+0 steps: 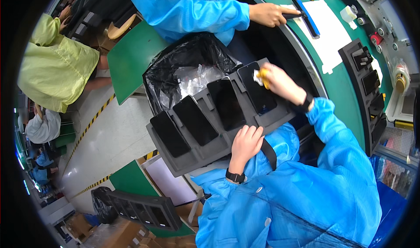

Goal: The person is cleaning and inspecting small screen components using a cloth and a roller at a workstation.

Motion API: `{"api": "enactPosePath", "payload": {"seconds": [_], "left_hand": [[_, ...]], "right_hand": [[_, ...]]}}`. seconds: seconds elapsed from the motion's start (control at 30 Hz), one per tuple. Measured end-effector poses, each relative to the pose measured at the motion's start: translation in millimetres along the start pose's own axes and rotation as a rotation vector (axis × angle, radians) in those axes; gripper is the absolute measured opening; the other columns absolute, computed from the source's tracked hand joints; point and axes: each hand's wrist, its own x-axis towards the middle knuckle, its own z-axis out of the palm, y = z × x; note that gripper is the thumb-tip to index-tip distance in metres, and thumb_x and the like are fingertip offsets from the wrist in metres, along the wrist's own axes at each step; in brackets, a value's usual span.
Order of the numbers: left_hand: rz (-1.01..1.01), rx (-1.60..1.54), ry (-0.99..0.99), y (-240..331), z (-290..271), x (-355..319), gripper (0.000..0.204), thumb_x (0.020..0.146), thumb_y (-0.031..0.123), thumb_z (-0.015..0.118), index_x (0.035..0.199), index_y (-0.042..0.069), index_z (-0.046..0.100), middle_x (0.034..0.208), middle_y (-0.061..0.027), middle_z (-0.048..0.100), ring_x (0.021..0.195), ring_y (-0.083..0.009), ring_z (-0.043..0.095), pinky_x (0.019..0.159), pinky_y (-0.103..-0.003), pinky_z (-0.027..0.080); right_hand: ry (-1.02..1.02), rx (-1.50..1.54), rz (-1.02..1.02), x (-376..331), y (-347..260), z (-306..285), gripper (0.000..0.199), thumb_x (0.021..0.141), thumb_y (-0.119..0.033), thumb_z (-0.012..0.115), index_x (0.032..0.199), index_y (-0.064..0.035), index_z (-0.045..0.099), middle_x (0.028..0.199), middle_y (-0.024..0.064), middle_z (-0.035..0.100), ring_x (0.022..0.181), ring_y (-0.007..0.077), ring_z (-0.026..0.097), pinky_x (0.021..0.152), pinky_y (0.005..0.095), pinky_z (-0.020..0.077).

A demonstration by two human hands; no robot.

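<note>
A dark grey foam tray (199, 160) lies tilted across my lap, with dark phones in its slots. My right hand (282, 84) is closed on a small crumpled white wipe (257, 77), against the screen of the rightmost phone (261, 94). Yellow covers show at those fingertips. My left hand (246, 145) lies with its fingers stretched over the tray's near edge, below the second phone from the right (227, 105). Further left in the tray are another phone (196, 121) and the leftmost phone (170, 134).
A black-lined bin (153, 84) with clear plastic scraps stands behind the tray. Across from me, a co-worker's hand (273, 15) reaches to a blue-edged roller (308, 18) on the green bench (302, 40). Other phone trays stand at right (361, 86) and lower left (170, 208).
</note>
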Motion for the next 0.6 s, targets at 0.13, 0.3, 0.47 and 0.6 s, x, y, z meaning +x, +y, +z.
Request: {"api": "enactPosePath", "payload": {"seconds": [0.13,0.3,0.47,0.6], "left_hand": [[-0.004,-0.009,0.016,-1,2,1,0.029,0.076,0.016,0.071,0.102,0.007,0.063,0.084,-0.0061,0.053,0.081,-0.0239,0.054,0.07,-0.034,0.048],[-0.009,-0.002,-0.011,0,1,1,0.028,0.076,0.017,0.07,0.102,0.007,0.063,0.083,-0.0063,0.053,0.081,-0.0244,0.054,0.071,-0.035,0.048],[-0.002,-0.013,0.006,0,1,0,0.028,0.076,0.017,0.071,0.1,0.006,0.063,0.083,-0.007,0.053,0.08,-0.0256,0.054,0.07,-0.036,0.048],[-0.002,0.013,0.003,0,1,0,0.028,0.076,0.017,0.07,0.102,0.007,0.062,0.083,-0.0062,0.053,0.082,-0.0243,0.054,0.07,-0.035,0.048]], "right_hand": [[0.057,0.051,-0.063,46,10,0,0.019,0.074,0.002,0.063,0.093,0.0025,0.061,0.094,0.0171,0.058,0.089,0.0359,0.059,0.076,0.0396,0.0503],[-0.226,0.081,-0.22,-10,-44,11,0.019,0.076,0.0,0.065,0.094,0.0028,0.064,0.102,0.0147,0.06,0.095,0.0312,0.06,0.082,0.0376,0.0521],[-0.338,0.077,-0.189,-45,-58,-3,0.016,0.077,-0.003,0.064,0.092,0.0029,0.065,0.105,0.0156,0.06,0.097,0.03,0.059,0.083,0.0361,0.0527],[-0.144,-0.024,-0.126,2,-23,11,0.022,0.072,0.004,0.063,0.094,0.0028,0.063,0.101,0.0168,0.059,0.095,0.0341,0.059,0.084,0.0386,0.0508]]}}
